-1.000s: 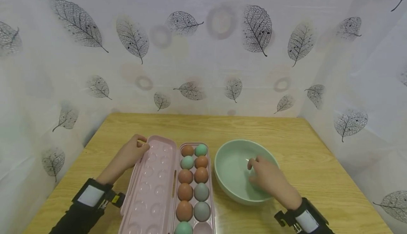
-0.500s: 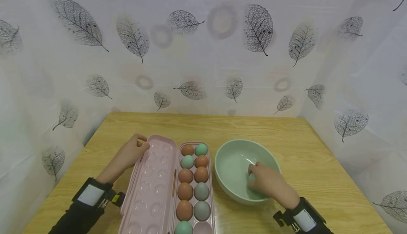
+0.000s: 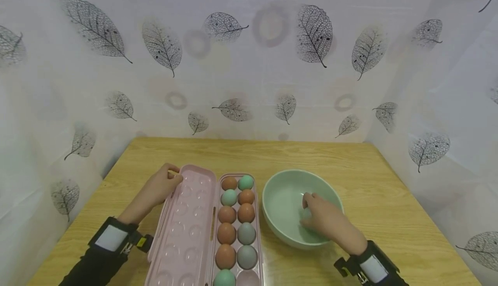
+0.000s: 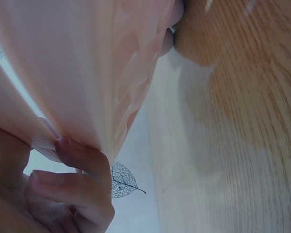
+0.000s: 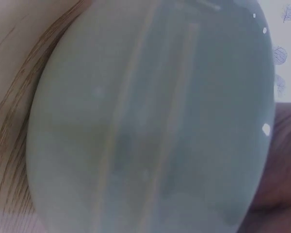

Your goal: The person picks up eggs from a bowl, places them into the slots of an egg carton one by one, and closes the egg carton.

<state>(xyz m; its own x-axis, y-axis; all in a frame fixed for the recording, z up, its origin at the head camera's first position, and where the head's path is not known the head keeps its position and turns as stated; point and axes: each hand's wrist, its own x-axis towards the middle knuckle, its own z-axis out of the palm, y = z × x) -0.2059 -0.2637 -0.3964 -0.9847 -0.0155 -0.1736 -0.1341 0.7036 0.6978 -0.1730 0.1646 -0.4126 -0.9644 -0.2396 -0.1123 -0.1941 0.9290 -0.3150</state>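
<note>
My left hand [image 3: 161,184] pinches the far-left edge of the raised pink lid [image 3: 184,225] of an egg carton; in the left wrist view, thumb and fingers of the left hand [image 4: 82,179] grip that lid's edge. The carton's base [image 3: 261,251] holds brown, green and grey eggs, and its near right cup [image 3: 248,278] shows bare pink. Inside a pale green bowl [image 3: 278,204], my right hand [image 3: 324,217] has curled fingers around what looks like a green egg [image 3: 307,213], mostly hidden. The bowl's outer wall [image 5: 150,116] fills the right wrist view.
A light wood table [image 3: 350,165] carries the carton and the bowl side by side, with a narrow gap between them. A pale curtain [image 3: 249,74] with a leaf print stands behind and along both sides. Both wrists wear strapped cameras.
The right hand shifts slightly within the bowl, down and then back up a little. The left hand and the lid stay where they were.
</note>
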